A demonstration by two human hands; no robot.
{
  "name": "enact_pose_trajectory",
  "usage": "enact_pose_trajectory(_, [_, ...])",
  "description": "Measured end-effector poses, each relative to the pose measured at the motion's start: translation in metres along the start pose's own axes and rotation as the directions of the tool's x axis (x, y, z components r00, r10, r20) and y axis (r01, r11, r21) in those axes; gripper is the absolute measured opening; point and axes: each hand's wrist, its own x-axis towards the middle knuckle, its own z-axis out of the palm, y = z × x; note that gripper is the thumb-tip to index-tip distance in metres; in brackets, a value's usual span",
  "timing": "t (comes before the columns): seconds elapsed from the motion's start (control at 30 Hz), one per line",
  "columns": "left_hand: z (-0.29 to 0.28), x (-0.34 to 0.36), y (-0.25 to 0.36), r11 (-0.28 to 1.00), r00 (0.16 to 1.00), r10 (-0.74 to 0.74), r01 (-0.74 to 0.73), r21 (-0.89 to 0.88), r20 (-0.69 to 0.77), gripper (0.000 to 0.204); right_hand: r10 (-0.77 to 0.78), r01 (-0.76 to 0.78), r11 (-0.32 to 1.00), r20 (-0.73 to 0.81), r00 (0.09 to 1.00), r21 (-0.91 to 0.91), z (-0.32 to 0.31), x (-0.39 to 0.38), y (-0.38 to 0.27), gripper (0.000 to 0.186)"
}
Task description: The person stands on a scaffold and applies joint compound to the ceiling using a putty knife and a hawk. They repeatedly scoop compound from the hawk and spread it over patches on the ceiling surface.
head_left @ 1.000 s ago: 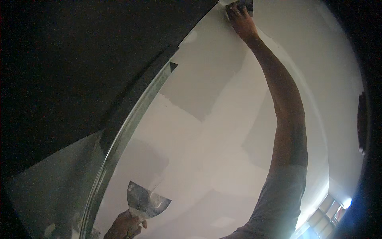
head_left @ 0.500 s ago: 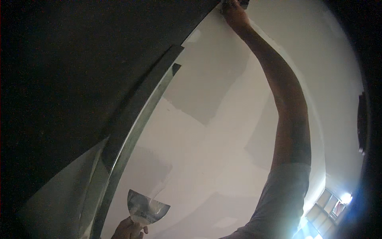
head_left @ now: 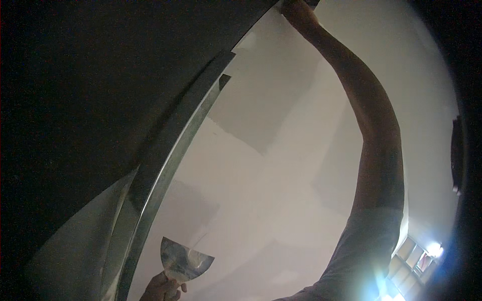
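Observation:
At the lower left, my left hand [head_left: 161, 288] is closed round the handle of a wide putty knife [head_left: 185, 261]. Its blade points up and carries a pale smear of what looks like filler. My right arm stretches up along the right side to the top edge of the head view. There my right hand [head_left: 297, 9] is partly cut off, its fingers mostly hidden. A dark, straight-edged piece beside it seems to be in its grip, but its kind does not show. Behind both hands spreads a pale board surface [head_left: 261, 195] with greyer filler patches [head_left: 266, 110].
A long metal edge strip [head_left: 163, 175] runs up the left side of the board. Left of it lies a dark area [head_left: 90, 90]. At the lower right are a bright lamp [head_left: 435, 249] and a panelled frame [head_left: 409, 256].
My right hand has slid slightly farther up, and that arm has shifted a little to the right. My left hand and the putty knife have stayed almost in place.

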Motion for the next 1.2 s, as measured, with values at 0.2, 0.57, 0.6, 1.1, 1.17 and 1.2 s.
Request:
enact_pose_trajectory(0.2, [0.007, -0.002, 0.017, 1.0, 0.998, -0.004, 0.004, -0.002, 0.057, 0.028, 0.132, -0.116, 0.983, -0.111, 0.985, 0.14, 0.021, -0.041, -0.006, 0.031])
enact_pose_trajectory(0.57, [-0.003, 0.001, 0.017, 0.993, 0.992, -0.118, 0.118, 0.002, -0.035, 0.043, 0.173, -0.146, 0.977, -0.181, 0.968, 0.156, 0.081, -0.112, -0.019, 0.03])
enact_pose_trajectory(0.6, [-0.001, 0.001, 0.019, 0.99, 0.99, -0.132, 0.134, 0.033, -0.054, 0.043, 0.174, -0.135, 0.973, -0.206, 0.963, 0.189, 0.088, -0.114, -0.021, 0.032])
enact_pose_trajectory(1.1, [-0.031, 0.024, -0.047, 0.994, 0.989, 0.114, -0.114, 0.004, -0.097, 0.033, 0.278, -0.185, 0.843, -0.113, 0.954, 0.505, 0.019, -0.007, -0.047, 0.019])
enact_pose_trajectory(1.17, [-0.019, 0.014, -0.011, 0.997, 1.0, -0.01, 0.009, 0.082, 0.011, 0.034, 0.319, -0.229, 0.844, -0.11, 0.941, 0.485, 0.037, -0.01, -0.055, 0.021])
enact_pose_trajectory(1.2, [-0.012, 0.009, 0.006, 0.99, 0.995, -0.078, 0.069, 0.124, 0.064, 0.034, 0.335, -0.247, 0.846, -0.11, 0.936, 0.472, 0.048, -0.014, -0.056, 0.022])
